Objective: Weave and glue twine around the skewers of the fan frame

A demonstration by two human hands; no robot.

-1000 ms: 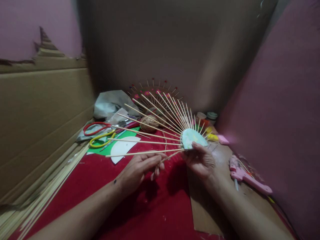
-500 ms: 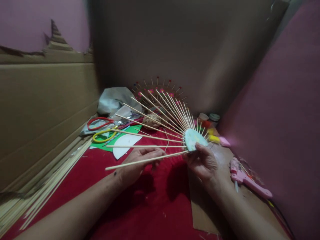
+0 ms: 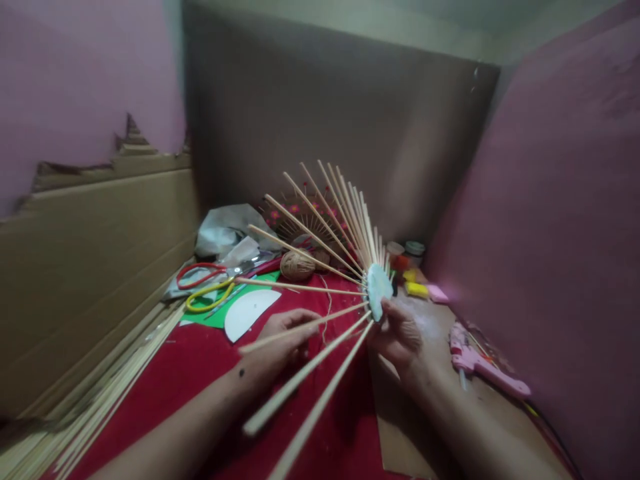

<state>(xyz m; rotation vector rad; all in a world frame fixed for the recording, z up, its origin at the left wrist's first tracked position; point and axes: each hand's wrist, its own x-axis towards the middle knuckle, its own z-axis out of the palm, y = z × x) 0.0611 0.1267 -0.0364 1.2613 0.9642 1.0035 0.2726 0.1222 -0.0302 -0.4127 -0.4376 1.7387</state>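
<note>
Stick fan [image 3: 379,291] | overlaps flowered piece [image 3: 294,209] | scissors [image 3: 238,271] left | glue gun [image 3: 471,361] right

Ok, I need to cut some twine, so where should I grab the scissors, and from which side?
Probably by the red loop and yellow loop, from the left: they lie spread on that side, while the blades run right, into clutter that obscures their tips.
</note>
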